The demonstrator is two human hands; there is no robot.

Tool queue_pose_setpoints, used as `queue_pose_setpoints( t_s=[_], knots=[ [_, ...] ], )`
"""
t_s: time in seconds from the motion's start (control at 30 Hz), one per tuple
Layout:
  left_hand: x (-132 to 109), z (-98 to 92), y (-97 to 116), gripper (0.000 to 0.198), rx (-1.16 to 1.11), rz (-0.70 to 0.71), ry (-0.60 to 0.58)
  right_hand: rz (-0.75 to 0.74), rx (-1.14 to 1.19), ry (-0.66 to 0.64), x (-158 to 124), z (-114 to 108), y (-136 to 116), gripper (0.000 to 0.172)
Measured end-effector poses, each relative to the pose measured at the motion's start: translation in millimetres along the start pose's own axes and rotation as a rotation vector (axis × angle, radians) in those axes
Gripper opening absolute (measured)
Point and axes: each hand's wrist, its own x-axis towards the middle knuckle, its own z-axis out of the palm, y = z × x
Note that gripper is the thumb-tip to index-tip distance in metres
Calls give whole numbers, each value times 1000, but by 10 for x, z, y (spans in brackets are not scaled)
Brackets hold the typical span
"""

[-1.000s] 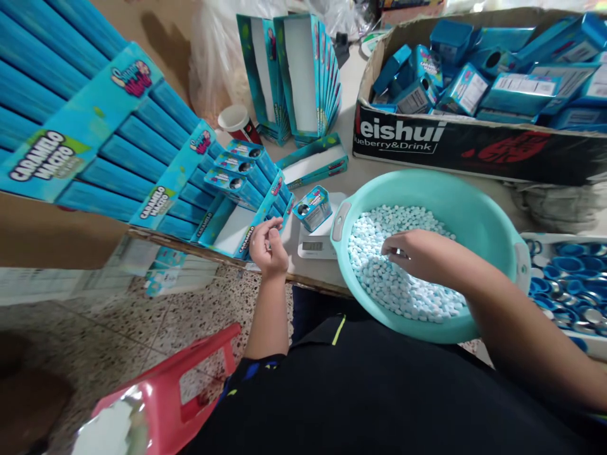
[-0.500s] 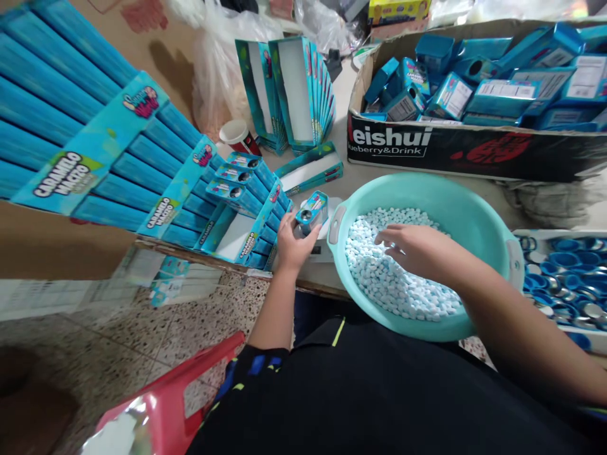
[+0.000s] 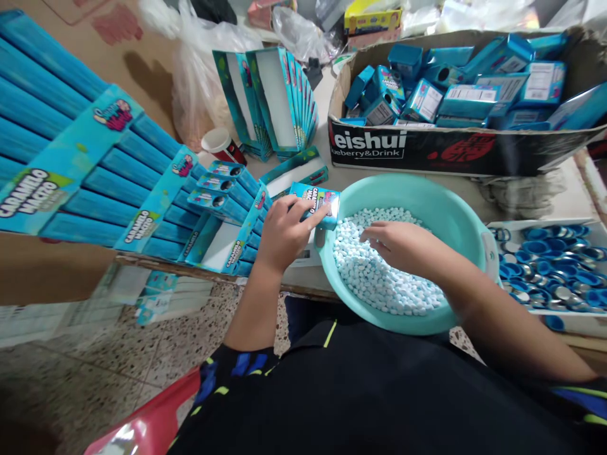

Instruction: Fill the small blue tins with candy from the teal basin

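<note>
My left hand (image 3: 284,230) is closed on a blue candy tin (image 3: 318,201) with a "Caramelo Macizo" label. The tin is tipped on its side, one end at the left rim of a turquoise plastic basin (image 3: 408,189). Small pale blue and white candies (image 3: 379,284) cover the basin's floor on its left side. Over them my right hand (image 3: 396,243) reaches in from the right, fingers slightly bent and apart, fingertips at the candies. No held object shows in it. Its palm side is hidden.
Display boxes of blue tins (image 3: 156,208) line the left. Behind stand cardboard trays (image 3: 268,95) and a paper cup (image 3: 220,142). A black carton (image 3: 370,148) holds many tins at the back right. A white tray (image 3: 566,313) of blue-rimmed lids lies at right.
My left hand has turned the tin from upright onto its side and brought it to the basin's rim. My right hand stays over the candies. The whole view has shifted slightly.
</note>
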Motion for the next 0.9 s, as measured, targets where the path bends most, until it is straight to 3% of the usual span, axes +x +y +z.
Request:
queue_pose_setpoints(
  t_s=[0.2, 0.37, 0.53, 0.77, 0.9],
  knots=[
    [-33, 98, -81, 46, 60, 46, -60, 17, -6, -9, 14, 9, 18, 40],
    [-200, 314, -186, 41, -38, -66, 119, 44, -11, -50, 11, 15, 41, 33],
    [-491, 477, -215, 37, -131, -361, 284, 62, -91, -174, -1, 49, 9, 42],
    [-804, 688, -318, 69, -507, -846, 274, -25, -84, -248, 28, 194, -26, 46],
    [-855, 689, -386, 98, -571, -797, 310, -8, -77, -272, 52, 196, -23, 42]
  ],
)
